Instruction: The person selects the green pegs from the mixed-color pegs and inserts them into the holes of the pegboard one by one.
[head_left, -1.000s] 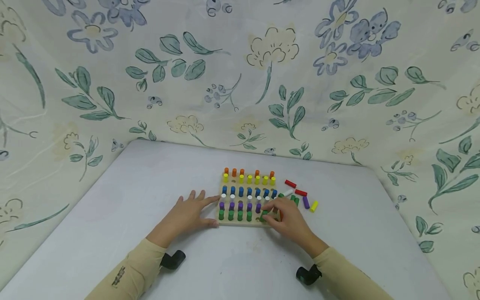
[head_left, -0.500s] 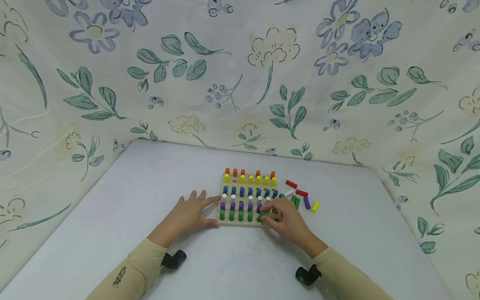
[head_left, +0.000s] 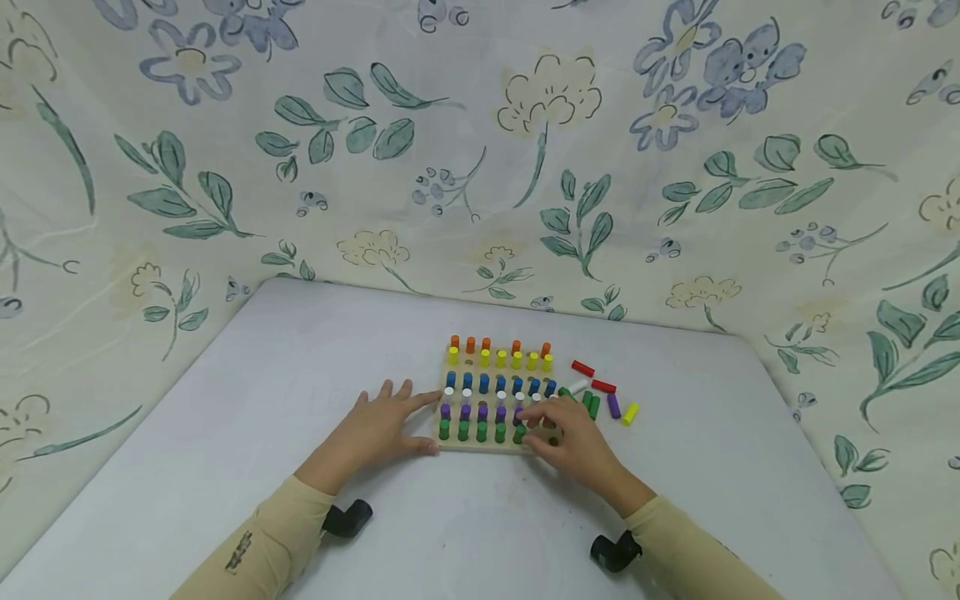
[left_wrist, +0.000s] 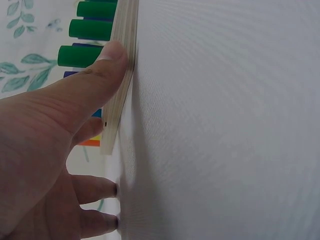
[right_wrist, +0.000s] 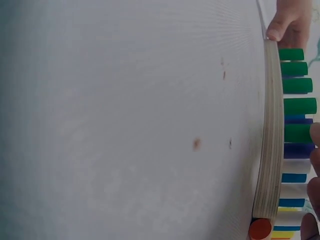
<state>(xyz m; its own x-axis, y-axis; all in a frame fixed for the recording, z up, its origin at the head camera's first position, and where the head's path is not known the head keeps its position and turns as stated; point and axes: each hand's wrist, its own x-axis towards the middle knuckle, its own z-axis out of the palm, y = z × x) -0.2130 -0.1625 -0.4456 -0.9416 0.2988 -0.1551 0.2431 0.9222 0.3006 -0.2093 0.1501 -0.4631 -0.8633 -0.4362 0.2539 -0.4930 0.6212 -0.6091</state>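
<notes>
A wooden pegboard lies on the table, with rows of green, purple, white, blue, yellow and orange pegs standing in it. My left hand is spread at its left edge; in the left wrist view the thumb presses the board's edge. Over the front right part, the fingers of my right hand are at the top of a green peg, which stands upright at the end of the front row. In the right wrist view a fingertip touches that peg. The right fingers' full grip is partly hidden.
Loose pegs lie right of the board: red pegs, a white one, green ones, a purple one and a yellow one. An orange-red peg lies against the board's right side. Floral cloth hangs behind.
The green peg at my right fingers has gone from tilted to upright in the front row, and the right hand has shifted slightly left with it. My left hand stays at the board's edge.
</notes>
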